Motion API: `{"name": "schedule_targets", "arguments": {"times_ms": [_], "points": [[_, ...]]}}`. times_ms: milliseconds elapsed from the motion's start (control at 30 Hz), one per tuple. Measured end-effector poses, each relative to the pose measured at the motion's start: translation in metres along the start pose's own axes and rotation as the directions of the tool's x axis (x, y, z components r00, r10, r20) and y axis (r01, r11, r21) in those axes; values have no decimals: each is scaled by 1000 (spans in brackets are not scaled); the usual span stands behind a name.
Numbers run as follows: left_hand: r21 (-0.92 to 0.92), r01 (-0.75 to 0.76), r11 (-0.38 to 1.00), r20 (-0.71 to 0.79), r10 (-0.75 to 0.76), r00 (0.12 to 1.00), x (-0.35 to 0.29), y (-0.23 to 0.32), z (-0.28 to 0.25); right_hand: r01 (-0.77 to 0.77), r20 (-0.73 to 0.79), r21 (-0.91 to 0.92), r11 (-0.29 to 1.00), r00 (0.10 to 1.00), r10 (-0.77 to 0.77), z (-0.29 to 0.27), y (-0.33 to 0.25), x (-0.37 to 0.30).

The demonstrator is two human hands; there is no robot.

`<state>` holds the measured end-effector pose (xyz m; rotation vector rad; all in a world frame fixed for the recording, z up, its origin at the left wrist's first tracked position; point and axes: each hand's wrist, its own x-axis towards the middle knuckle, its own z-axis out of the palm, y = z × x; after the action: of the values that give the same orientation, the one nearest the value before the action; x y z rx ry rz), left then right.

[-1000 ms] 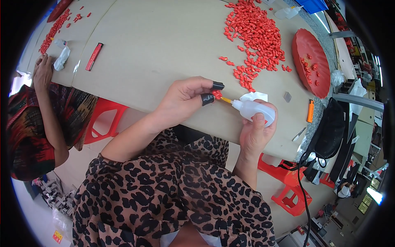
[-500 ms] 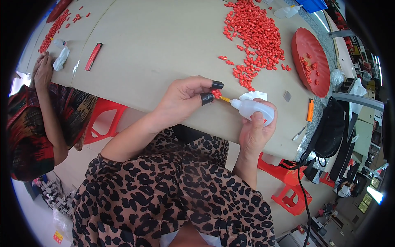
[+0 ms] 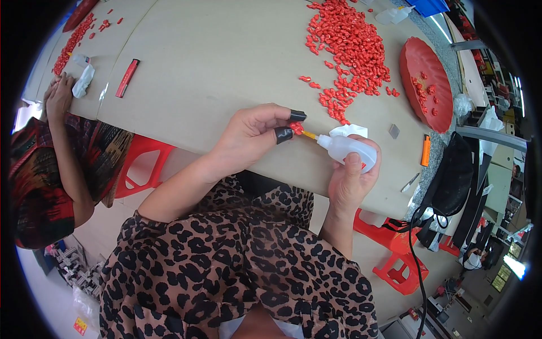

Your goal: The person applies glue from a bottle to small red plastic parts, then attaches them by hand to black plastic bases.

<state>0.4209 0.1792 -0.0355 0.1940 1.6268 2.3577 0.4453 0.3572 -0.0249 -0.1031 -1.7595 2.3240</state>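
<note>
Black covers wrap the thumb and forefinger of my left hand (image 3: 254, 133), which pinches a small red knobbly piece (image 3: 297, 128). My right hand (image 3: 353, 179) is closed around a translucent white squeeze bottle (image 3: 345, 151), tilted so its yellow nozzle (image 3: 309, 135) meets the red piece. Whether any liquid comes out is too small to tell. Just behind the bottle lies a crumpled white tissue (image 3: 349, 131). A large pile of similar glossy red pieces (image 3: 353, 51) spreads over the table (image 3: 197, 73) beyond my hands.
A red scalloped tray (image 3: 426, 85) with several pieces stands at the right, near an orange lighter (image 3: 425, 151). Another bottle (image 3: 393, 15) lies at the back. A red stick-like tool (image 3: 128, 78) rests at the left. Beside me sits a person (image 3: 56, 164) with hands on the table.
Both my hands hold nearly the same position; the bottle and red piece have barely shifted. At the left, the other person's hands have moved slightly.
</note>
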Motion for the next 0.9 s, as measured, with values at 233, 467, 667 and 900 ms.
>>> {"name": "schedule_targets", "arguments": {"times_ms": [233, 467, 667, 900], "points": [[7, 18, 1000, -5, -18, 1000, 0, 2, 1, 10, -22, -6, 1000, 1000, -10, 0, 0, 0], [-7, -12, 1000, -2, 12, 1000, 0, 1, 1, 18, -21, 6, 1000, 1000, -17, -2, 2, 0], [-33, 10, 999, -9, -11, 1000, 0, 2, 1, 44, -42, -74, 996, 998, -47, -2, 2, -1], [14, -5, 1000, -1, 5, 1000, 0, 3, 1, -22, -65, 6, 1000, 998, 23, -3, 1, 1]]}}
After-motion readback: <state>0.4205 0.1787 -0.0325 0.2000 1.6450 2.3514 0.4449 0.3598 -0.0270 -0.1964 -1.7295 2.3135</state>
